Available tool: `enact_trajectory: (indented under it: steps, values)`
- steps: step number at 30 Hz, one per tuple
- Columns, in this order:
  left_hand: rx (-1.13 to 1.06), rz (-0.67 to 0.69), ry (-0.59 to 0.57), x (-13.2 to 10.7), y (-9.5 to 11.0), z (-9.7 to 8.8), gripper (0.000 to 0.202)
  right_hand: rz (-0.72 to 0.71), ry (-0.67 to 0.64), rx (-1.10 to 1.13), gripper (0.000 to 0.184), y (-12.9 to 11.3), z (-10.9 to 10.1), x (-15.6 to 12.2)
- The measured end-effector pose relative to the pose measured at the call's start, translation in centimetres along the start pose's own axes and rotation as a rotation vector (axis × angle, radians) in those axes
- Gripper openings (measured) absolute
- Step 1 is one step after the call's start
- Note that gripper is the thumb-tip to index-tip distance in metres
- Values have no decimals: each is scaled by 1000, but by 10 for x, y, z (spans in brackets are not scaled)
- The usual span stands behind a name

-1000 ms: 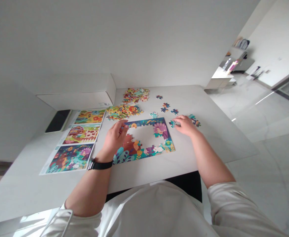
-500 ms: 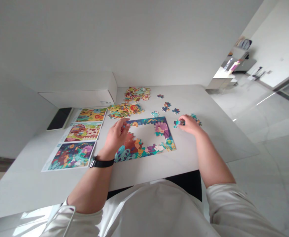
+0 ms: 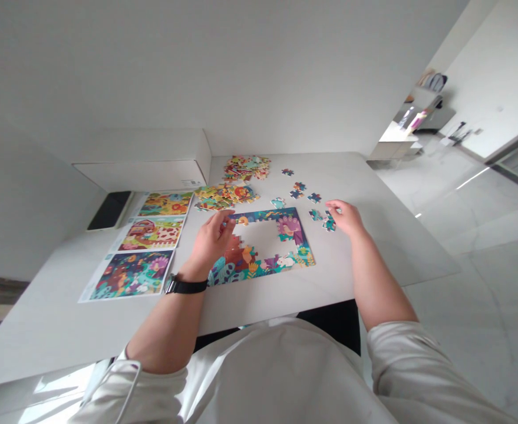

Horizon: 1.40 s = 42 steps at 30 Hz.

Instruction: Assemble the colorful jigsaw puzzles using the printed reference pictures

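A part-built colourful jigsaw frame [image 3: 265,262] lies on the white table [image 3: 285,294], its middle bare. My left hand [image 3: 210,241], a black watch on its wrist, rests on the frame's left side with fingers curled at the top edge; whether it holds a piece is hidden. My right hand [image 3: 346,217] lies to the right of the frame, fingers curled over a few loose teal pieces [image 3: 328,222] and touching them. Another teal piece [image 3: 315,214] lies just left of that hand.
Two heaps of loose pieces [image 3: 225,196] [image 3: 246,166] lie beyond the frame, with scattered blue pieces [image 3: 305,193] to their right. Three picture cards [image 3: 146,241] lie at left, beside a black phone [image 3: 109,209] and a white box [image 3: 152,162]. The table's right edge borders open floor.
My right hand has shifted right and slightly away from the frame, leaving a teal piece on the table. My left hand has stayed on the frame's left side.
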<state>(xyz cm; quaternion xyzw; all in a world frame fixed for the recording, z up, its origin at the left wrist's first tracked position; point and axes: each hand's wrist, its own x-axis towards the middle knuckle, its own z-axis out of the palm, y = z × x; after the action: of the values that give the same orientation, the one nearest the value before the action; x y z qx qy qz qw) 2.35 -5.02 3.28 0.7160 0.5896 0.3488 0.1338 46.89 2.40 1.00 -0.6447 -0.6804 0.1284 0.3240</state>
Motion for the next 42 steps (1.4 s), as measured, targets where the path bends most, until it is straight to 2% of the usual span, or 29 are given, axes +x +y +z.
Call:
enact_trajectory:
  steps: [3,7,9,16,23,28,35,39,42]
  values:
    - [-5,2,7,1,-3,1,46,-3,-4,-58,30,11,-9,0]
    - [-15,0,8,1,-6,3,46,-69,-225,-139,30,21,-11,-2]
    - [-16,1,2,2,-6,4,46,-87,-282,-191,30,23,-10,-3]
    - [-12,-11,-17,1,-5,4,48,-100,-335,-299,37,28,-13,-6]
    - [-22,-6,-25,1,-7,6,48,-137,-390,-265,28,22,-15,-8]
    - [-25,10,-11,0,-8,6,45,-99,-365,-296,37,18,-15,-9]
    - [-45,11,-16,-1,-9,8,41,-19,-253,-385,26,13,-5,-8]
    - [-59,24,-14,0,-6,8,42,-118,-118,-292,25,-10,8,5]
    - [-70,23,-20,0,-3,7,43,-229,-176,-205,24,-38,26,24]
